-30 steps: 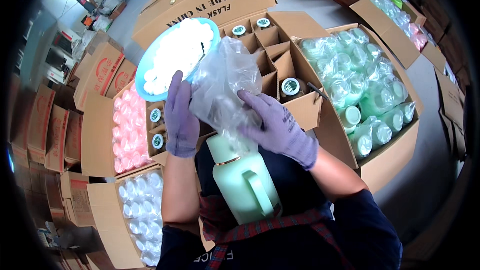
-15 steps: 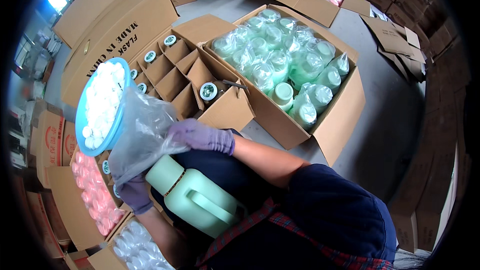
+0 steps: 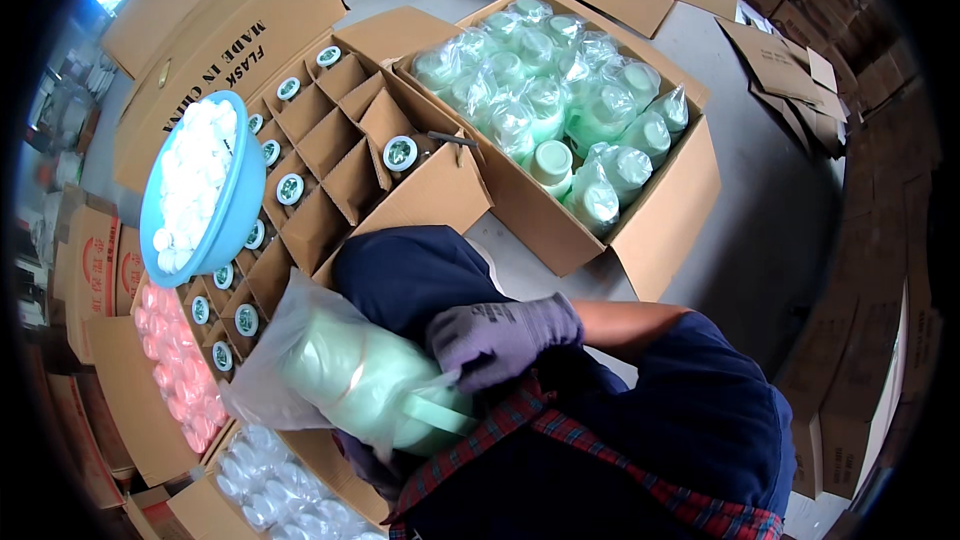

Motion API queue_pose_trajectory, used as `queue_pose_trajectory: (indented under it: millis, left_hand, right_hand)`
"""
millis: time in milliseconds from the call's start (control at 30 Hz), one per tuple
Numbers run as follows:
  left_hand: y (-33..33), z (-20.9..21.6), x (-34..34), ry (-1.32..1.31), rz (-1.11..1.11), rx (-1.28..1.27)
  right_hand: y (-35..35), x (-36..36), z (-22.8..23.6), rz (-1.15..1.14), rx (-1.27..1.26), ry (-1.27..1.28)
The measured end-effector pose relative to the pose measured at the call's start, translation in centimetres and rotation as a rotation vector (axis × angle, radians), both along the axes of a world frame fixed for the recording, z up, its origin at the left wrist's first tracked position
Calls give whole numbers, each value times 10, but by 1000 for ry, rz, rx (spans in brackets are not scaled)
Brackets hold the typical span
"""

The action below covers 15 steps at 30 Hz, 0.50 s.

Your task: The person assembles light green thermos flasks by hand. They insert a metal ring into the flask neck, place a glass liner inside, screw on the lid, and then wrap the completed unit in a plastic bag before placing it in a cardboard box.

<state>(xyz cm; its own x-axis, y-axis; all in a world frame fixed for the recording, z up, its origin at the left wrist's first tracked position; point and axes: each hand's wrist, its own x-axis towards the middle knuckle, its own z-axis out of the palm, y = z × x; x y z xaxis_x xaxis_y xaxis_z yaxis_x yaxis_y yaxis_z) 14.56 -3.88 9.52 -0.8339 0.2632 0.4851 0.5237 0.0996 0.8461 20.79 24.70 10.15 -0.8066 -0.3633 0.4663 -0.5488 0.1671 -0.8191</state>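
Observation:
A mint-green thermos jug (image 3: 385, 395) with a handle lies tilted across my lap, its lid end pointing left. A clear plastic bag (image 3: 262, 365) covers the lid and much of the body, with its loose closed end sagging past the lid. My right hand (image 3: 500, 342), in a purple-grey glove, is closed on the bag's edge above the jug's handle. Below the jug, against my body, is my gloved left hand (image 3: 368, 462); its fingers are hidden by the jug and the bag.
A blue basin (image 3: 240, 190) of white caps rests on a divided carton (image 3: 440, 190) holding flask inserts. Right of it, an open carton (image 3: 665, 225) holds bagged mint-green jugs. Bagged pink pieces (image 3: 180, 370) and clear-wrapped pieces (image 3: 275, 485) fill cartons at lower left.
The bag has been drawn over the jug from the lid end. My right hand has moved right and down toward the handle; my left hand has moved down and right, under the jug.

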Motion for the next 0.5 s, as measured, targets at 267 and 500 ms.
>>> queue_pose_trajectory:
  millis: [267,500]
  left_hand:
    - [-14,3,24,-28,-34,-76]
    - [-17,48,0,563,-73,-550]
  right_hand:
    - [-5,21,43,-217,-31,109]
    - [-42,33,42,307,394,-91]
